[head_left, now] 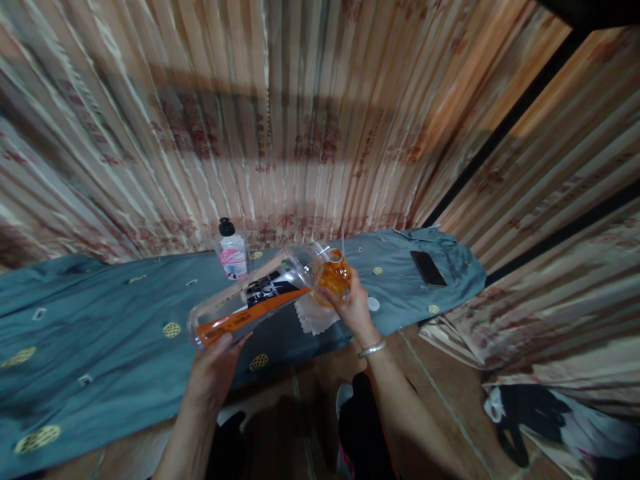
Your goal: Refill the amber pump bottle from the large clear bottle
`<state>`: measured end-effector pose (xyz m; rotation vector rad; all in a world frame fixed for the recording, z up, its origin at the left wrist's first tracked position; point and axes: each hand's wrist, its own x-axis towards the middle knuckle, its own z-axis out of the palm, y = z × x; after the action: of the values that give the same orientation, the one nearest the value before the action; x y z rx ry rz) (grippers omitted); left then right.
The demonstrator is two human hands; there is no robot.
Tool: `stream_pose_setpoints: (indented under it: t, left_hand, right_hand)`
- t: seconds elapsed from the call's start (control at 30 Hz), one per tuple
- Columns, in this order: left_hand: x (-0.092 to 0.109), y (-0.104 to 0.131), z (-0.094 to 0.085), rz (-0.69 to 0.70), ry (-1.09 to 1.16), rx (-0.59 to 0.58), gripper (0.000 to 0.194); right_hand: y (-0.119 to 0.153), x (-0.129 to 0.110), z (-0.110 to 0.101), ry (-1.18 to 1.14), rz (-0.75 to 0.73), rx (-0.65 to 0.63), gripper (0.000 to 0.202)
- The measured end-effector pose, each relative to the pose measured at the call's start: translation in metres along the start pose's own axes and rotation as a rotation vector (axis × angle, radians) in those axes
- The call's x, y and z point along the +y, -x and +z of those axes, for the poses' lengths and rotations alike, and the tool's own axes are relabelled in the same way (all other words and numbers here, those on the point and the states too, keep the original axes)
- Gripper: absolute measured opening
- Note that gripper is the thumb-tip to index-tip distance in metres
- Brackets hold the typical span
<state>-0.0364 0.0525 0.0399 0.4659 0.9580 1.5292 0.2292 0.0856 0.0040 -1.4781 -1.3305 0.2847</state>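
Bottle (257,297) tilted in left hand (216,368), 1 orange container (334,275) in right hand (354,305)

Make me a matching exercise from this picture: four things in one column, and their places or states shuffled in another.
Column one
1. large clear bottle
2. container with orange contents
3. black-capped bottle
4. dark phone

Column two
A. standing upright near the curtain
B. lying flat toward the right end of the teal cloth
C. tilted, held in the left hand
D. held in the right hand

Pairs: 1-C, 2-D, 3-A, 4-B
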Motion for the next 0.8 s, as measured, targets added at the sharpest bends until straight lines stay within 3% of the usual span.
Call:
stream_pose_setpoints:
  t: [0.33, 0.8]
  left_hand:
    - [0.0007, -0.0051, -0.0036, -0.075, 0.016, 0.102, 0.042]
    - [0.0057, -0.0062, -0.0037, -0.006, -0.005, 0.130, 0.061]
  right_hand:
    - [0.0011, 0.0017, -0.0011, 0.003, -0.059, -0.007, 0.071]
    - [0.0059, -0.0030, -0.0019, 0.020, -0.051, 0.000, 0.067]
